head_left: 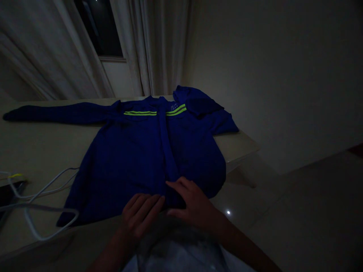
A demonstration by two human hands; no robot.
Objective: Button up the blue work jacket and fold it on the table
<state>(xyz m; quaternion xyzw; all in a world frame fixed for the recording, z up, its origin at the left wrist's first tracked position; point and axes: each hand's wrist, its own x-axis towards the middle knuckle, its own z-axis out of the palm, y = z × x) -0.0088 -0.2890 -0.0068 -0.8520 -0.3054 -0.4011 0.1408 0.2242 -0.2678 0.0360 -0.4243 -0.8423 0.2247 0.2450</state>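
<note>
A blue jacket (127, 155) with bright yellow-green stripes across the chest lies spread on the table, its collar toward the wall. One sleeve (62, 112) stretches out to the left; the other (205, 107) is bunched at the upper right. At the hem near the front strip, my left hand (140, 213) has its fingers together and closed on the cloth; its thumb is hidden. Just to its right, my right hand (194, 202) grips the hem beside the strip, fingers on top and thumb at the lower edge.
White cables (36, 204) loop over the table (36, 145) at the left, beside a dark flat device (10, 196). Curtains (159, 45) hang by a dark window behind. The table's right corner (252, 147) stands near a plain wall. The room is dim.
</note>
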